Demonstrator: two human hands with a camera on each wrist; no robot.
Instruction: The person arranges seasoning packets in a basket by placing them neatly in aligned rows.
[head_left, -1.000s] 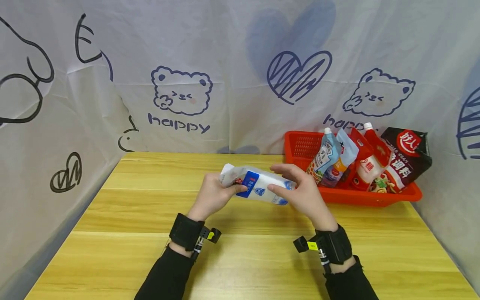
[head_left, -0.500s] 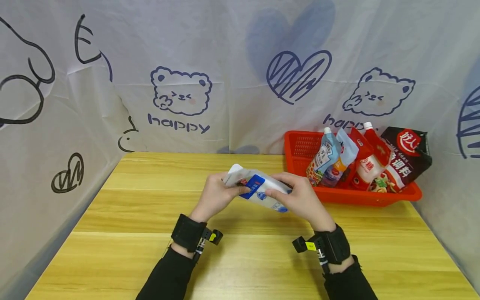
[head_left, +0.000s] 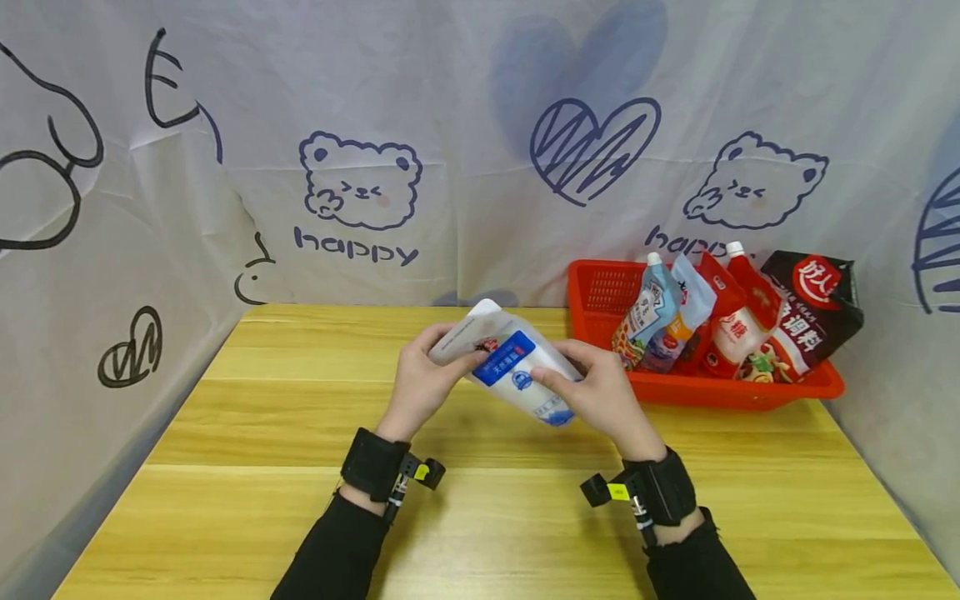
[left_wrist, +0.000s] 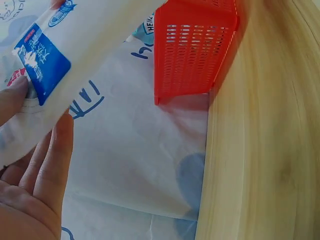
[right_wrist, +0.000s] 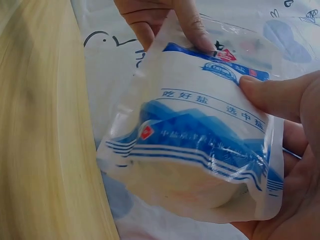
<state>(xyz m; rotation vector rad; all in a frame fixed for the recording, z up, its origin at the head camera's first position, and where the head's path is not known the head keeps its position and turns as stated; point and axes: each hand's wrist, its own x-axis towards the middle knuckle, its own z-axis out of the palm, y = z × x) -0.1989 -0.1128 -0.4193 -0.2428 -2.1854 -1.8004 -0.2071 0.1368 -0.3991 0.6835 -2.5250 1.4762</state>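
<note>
A white and blue bag of salt (head_left: 525, 379) is held up over the table between both hands, tilted with its top toward the upper left. My left hand (head_left: 427, 379) grips the top end, thumb on the printed front and fingers behind. The lower right side is pinched by my right hand (head_left: 603, 396), its thumb (right_wrist: 265, 95) pressing beside the round blue badge. Blue wave stripes and a clear bottom fold of the salt bag show in the right wrist view. From the left wrist, the blue label and the left fingers (left_wrist: 52, 165) behind the bag appear.
At the back right stands a red plastic basket (head_left: 712, 394). It holds a light blue spouted pouch (head_left: 648, 312), a purple and white pouch (head_left: 686, 308), a red capped pouch (head_left: 738, 333) and a black seasoning bag (head_left: 813, 317). A drawn-on cloth (head_left: 480, 167) hangs behind the wooden table (head_left: 225, 500).
The salt bag has turned so that its front faces up more and its top end has risen. My right hand has shifted slightly left and down its grip still on the side.
</note>
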